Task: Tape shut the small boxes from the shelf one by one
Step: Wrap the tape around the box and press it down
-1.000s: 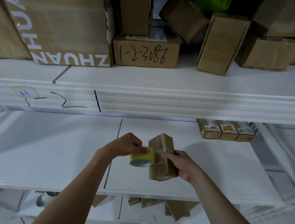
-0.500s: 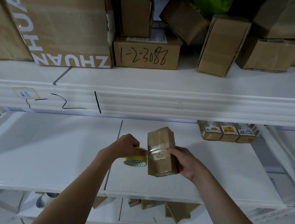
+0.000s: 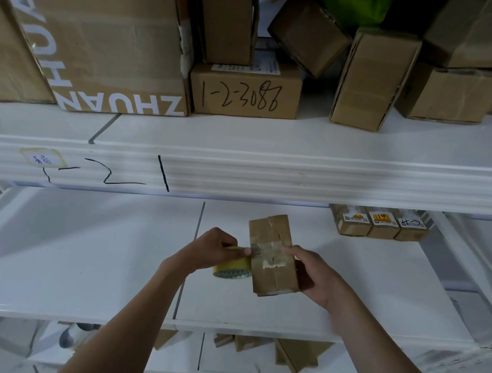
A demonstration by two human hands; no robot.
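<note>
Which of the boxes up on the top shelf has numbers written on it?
The low box in the middle, under an upright carton: it has 1-2-3088 handwritten in black. Its big neighbour has printed white letters instead.

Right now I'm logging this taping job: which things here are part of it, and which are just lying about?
In use:
- small box, held by right hand
- yellow tape roll, gripped by left hand

Lying about:
- three labelled small boxes
- big ZHUAN carton
- box marked 1-2-3088

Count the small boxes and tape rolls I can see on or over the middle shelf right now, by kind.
Small box held in the right hand: 1
Small labelled boxes at the back right of the middle shelf: 3
Yellow tape roll in the left hand: 1
Total: 5
</note>
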